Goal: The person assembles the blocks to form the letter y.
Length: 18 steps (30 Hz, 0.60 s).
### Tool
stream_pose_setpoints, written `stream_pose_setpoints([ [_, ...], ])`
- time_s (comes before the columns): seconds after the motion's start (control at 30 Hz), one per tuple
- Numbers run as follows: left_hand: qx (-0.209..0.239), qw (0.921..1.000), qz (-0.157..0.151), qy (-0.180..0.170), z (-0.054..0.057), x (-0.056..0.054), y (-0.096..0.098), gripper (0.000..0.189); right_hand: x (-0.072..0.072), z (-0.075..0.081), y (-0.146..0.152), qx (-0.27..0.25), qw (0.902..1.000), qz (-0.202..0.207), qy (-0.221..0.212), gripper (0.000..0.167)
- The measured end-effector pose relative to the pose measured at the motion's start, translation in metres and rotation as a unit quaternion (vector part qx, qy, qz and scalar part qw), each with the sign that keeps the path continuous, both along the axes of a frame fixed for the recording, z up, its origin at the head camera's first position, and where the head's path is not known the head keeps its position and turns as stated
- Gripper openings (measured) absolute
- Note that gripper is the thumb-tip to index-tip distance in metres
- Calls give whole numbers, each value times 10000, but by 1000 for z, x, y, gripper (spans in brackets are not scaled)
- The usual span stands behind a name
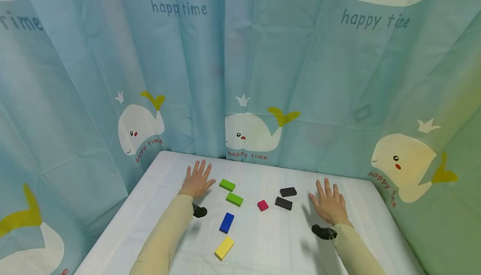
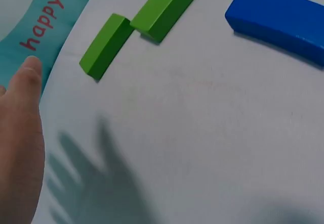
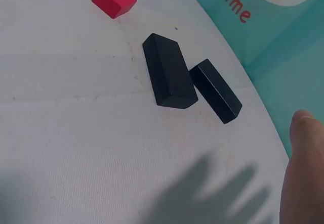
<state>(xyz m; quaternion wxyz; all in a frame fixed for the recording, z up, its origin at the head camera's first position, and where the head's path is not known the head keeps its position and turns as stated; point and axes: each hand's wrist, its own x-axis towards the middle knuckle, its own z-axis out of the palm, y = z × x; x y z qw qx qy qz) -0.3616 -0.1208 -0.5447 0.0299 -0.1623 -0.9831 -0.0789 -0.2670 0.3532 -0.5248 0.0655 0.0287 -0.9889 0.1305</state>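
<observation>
My left hand (image 1: 196, 182), fingers spread and straight, hovers over the table's left side, casting a shadow; it holds nothing. Nearest it are two green blocks (image 1: 227, 184) (image 2: 167, 6), lying end to end at a slant. A blue block (image 1: 226, 222) and a yellow block (image 1: 224, 248) lie nearer the front. My right hand (image 1: 330, 204), likewise spread with nothing in it, is above the right side, its shadow on the cloth. To its left lie two black blocks (image 1: 283, 203) (image 3: 170, 72), close together. A small red block (image 1: 262, 205) sits between the black and green ones.
A white cloth (image 1: 263, 237) covers the table. Pale blue curtains (image 1: 270, 66) with printed whales hang along the back and both sides, right at the table edges. A dark wrist camera (image 1: 200, 211) juts from the left sleeve, another camera (image 1: 324, 232) from the right.
</observation>
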Motion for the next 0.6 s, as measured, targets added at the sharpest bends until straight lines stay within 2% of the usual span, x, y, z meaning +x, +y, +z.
stream_pose_setpoints([
  [0.07, -30, 9996, -163, 212, -3, -3, 1, 67, 0, 1, -1, 66, 9999, 31, 137, 66],
  [0.17, 26, 9965, -431, 715, -3, -6, 6, 61, 0, 1, -4, 209, 9982, 124, 544, 57],
  [0.23, 243, 9929, -601, 997, -1, -5, 12, 56, -2, 1, -7, 276, 9948, 229, 950, 49],
  [0.33, 562, 9879, -774, 1217, 1, -2, 25, 46, -6, 1, -15, 223, 9881, 410, 1465, 37],
  [0.43, 885, 9872, -836, 1032, 2, 1, 40, 38, -10, 1, -27, -6, 9854, 519, 1623, 33],
  [0.6, 1184, 9873, -995, 366, 2, 9, 66, 32, -15, -3, -51, -443, 9894, 499, 1292, 32],
])
